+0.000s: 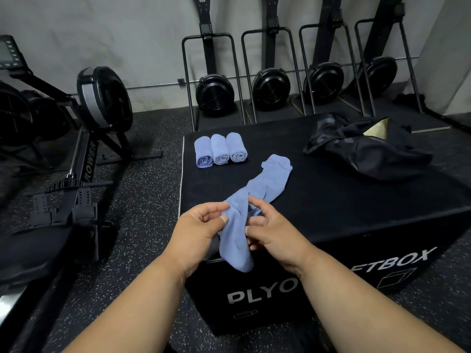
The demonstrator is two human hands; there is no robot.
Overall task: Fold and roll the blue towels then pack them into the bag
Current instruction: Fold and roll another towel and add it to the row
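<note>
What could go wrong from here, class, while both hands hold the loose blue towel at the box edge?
1. The loose blue cloth towel, pinched by left hand and right hand, hangs over the black plyo box edge and may slip off.
2. Spreading it could knock the three rolled blue towels nearby.

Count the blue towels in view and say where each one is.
4. Three rolled towels lie side by side at the box's far left: left, middle, right. The unrolled towel is held in both hands. Others may be hidden inside the bag.
</note>
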